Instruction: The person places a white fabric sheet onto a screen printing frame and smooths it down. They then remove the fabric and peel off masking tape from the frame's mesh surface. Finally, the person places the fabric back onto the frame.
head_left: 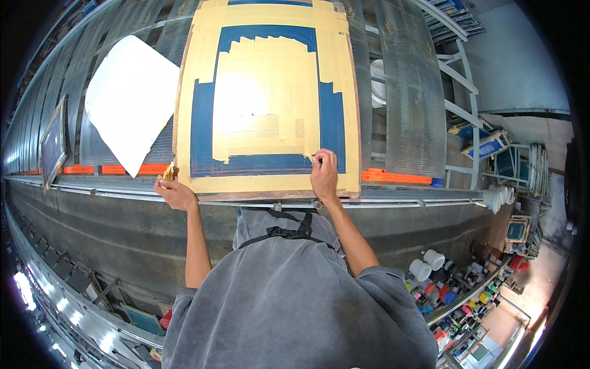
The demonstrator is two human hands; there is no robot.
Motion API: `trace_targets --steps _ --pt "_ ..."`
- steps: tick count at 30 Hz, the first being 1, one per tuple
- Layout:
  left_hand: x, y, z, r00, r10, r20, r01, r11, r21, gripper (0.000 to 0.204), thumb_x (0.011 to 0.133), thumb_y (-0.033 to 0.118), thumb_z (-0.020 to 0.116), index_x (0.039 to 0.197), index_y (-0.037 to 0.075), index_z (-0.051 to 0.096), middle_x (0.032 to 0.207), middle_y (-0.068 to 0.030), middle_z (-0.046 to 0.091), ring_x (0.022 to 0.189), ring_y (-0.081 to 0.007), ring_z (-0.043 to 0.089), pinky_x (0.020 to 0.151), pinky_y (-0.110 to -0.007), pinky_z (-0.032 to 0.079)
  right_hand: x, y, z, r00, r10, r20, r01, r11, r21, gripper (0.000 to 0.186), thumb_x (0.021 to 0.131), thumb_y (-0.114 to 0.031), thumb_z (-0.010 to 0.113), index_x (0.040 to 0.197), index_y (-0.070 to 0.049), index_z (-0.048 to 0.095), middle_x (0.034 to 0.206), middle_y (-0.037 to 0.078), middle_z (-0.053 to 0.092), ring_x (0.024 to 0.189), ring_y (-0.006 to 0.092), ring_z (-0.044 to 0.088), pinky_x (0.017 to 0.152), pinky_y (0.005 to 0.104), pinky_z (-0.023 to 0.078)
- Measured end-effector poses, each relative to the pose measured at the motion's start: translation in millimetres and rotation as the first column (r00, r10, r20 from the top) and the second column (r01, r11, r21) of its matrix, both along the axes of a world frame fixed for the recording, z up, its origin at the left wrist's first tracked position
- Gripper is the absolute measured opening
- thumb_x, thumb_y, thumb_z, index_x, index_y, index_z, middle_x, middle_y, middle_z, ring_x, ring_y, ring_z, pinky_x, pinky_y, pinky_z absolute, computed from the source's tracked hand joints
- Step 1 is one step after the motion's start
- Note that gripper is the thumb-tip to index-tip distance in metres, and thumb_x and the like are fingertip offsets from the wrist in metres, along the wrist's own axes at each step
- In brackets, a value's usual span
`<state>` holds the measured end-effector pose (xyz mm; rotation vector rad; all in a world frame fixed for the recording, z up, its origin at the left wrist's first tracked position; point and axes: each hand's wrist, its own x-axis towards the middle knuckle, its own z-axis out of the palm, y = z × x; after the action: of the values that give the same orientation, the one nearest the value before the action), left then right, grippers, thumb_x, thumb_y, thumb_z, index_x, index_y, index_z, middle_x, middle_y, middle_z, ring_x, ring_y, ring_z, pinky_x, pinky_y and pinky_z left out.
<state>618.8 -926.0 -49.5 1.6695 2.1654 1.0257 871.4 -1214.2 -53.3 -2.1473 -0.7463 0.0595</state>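
A large screen-printing frame (332, 126) lies in front of me, its blue mesh bordered by strips of yellow tape. More overlapping tape strips form a yellow panel (267, 132) in the middle, with a jagged upper edge. At that panel's lower right corner, my right hand (324, 178) pinches a short loose end of tape (309, 157). Beyond the frame's lower left corner, my left hand (177, 193) is closed on a crumpled wad of yellow tape (168, 173). Glare washes out part of the panel.
A white sheet (130, 101) lies left of the frame on ribbed, see-through panels. A small framed screen (54, 142) stands farther left. Orange strips (399, 177) run along the near rail. White buckets (427, 264) and colourful containers stand at lower right, below stacked frames (534, 172).
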Motion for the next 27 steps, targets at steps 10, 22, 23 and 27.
trace_targets --steps 10,22,23,27 --pt "-2 2 -2 1.0 -0.01 -0.013 0.01 1.0 -0.002 0.036 0.11 0.037 0.037 0.124 0.008 0.054 0.109 -0.0176 0.07 0.096 -0.0389 0.068 0.079 -0.05 0.052 0 0 -2 0.997 -0.079 0.017 0.079 0.997 0.023 0.008 0.098 -0.005 0.057 0.102 0.002 0.053 0.106 0.019 0.06 0.1 0.0374 0.06 0.09 0.0449 0.047" --pt "-11 5 -5 0.971 0.042 0.237 -0.042 0.999 -0.004 0.044 0.111 0.036 0.029 0.132 0.002 0.048 0.123 -0.0255 0.061 0.107 -0.0419 0.062 0.088 -0.05 0.047 83 -89 16 0.682 -0.576 -0.451 0.732 0.526 0.433 0.029 0.108 -0.026 0.053 0.117 0.001 0.049 0.109 0.015 0.062 0.09 0.0192 0.07 0.063 0.0285 0.06" --pt "-24 12 -13 0.923 -0.005 0.385 -0.034 0.995 0.093 0.044 0.111 0.037 0.03 0.128 0.0 0.047 0.12 -0.0218 0.056 0.108 -0.0359 0.059 0.09 -0.047 0.046 80 -96 18 0.7 -0.57 -0.431 0.714 0.565 0.413 0.028 0.108 -0.025 0.053 0.117 0.001 0.049 0.109 0.014 0.062 0.09 0.0186 0.069 0.063 0.0279 0.059" --pt "-31 7 29 0.694 -0.102 0.713 0.009 0.991 0.133 0.035 0.11 0.035 0.039 0.121 0.003 0.045 0.105 -0.013 0.051 0.104 -0.0248 0.058 0.092 -0.043 0.049 45 -105 24 0.765 -0.507 -0.397 0.637 0.688 0.348 0.027 0.107 -0.023 0.055 0.118 0.001 0.051 0.109 0.011 0.061 0.089 0.0157 0.066 0.066 0.0257 0.055"
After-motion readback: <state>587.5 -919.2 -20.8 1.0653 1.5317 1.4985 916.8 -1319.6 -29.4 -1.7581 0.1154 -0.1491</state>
